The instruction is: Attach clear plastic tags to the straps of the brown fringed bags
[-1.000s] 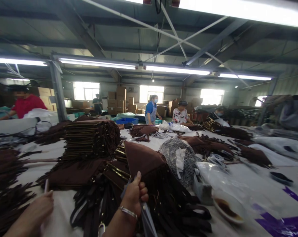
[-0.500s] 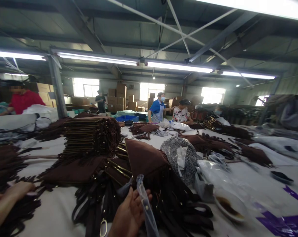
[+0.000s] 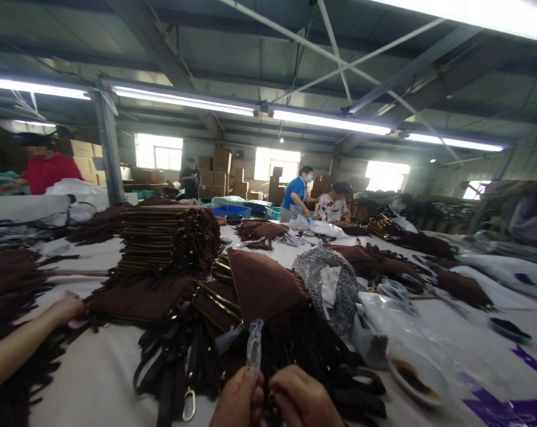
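Gripping clear sleeve (image 3: 253, 347) in left hand (image 3: 240, 398), long axis running away from hands toward bag (image 3: 266, 287). Curled right hand (image 3: 304, 396) just right of left; cannot tell around what. Straight beyond both, bag.

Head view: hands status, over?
Left hand pinching clear plastic strip. Right hand close beside, grip unclear. Brown fringed bag just beyond. Another person's hand off left.

At the bottom centre of the frame, the left hand (image 3: 241, 396) grips a clear plastic strip (image 3: 254, 347), with the right hand (image 3: 304, 396), fingers curled, just beside it. Brown bags (image 3: 266, 287) lie mid-frame, a tall stack (image 3: 150, 240) of them left of centre. A co-worker's hand (image 3: 70, 307) reaches in at left; a bowl (image 3: 415, 376) of dark liquid sits lower right.
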Available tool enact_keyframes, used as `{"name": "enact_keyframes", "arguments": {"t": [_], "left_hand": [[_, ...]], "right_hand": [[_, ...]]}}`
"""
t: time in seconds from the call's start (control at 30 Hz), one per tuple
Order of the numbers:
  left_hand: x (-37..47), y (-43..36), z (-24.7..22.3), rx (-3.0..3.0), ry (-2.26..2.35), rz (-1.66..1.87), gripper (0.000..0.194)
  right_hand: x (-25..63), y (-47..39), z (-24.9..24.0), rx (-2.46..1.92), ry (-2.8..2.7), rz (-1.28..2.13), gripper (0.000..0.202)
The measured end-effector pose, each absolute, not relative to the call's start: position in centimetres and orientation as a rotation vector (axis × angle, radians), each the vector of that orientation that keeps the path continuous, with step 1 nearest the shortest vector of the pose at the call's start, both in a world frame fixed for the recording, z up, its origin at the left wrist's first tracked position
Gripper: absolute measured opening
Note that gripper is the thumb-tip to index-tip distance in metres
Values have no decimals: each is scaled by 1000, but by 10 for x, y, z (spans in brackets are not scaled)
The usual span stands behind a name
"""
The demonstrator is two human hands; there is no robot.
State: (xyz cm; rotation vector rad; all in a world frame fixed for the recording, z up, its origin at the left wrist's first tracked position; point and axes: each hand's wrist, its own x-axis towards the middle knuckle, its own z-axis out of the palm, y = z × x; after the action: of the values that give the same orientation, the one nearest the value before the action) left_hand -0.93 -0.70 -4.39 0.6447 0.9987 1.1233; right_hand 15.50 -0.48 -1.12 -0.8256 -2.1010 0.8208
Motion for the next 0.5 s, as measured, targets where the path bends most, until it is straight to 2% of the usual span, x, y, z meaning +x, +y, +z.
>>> {"name": "enact_keyframes", "arguments": {"t": [0.1,0.2,0.3,0.43,0.5], "left_hand": [[-10,-13,-40,688,932,1185,59],[-12,-19,-38,679,958,1160,56],[-15,-27,-35,640,1039,1167,47],[-19,-36,-20,905,1170,1281,28],[-20,-38,-14,1045,1257,1279,27]], "right_hand": [[144,24,21,-715,-2410,337,26],[128,41,46,-612,-2621,84,25],[116,52,60,-440,-2812,-9,25],[106,64,65,-229,-2981,-67,10],[104,68,61,-173,-2998,-63,6]]}}
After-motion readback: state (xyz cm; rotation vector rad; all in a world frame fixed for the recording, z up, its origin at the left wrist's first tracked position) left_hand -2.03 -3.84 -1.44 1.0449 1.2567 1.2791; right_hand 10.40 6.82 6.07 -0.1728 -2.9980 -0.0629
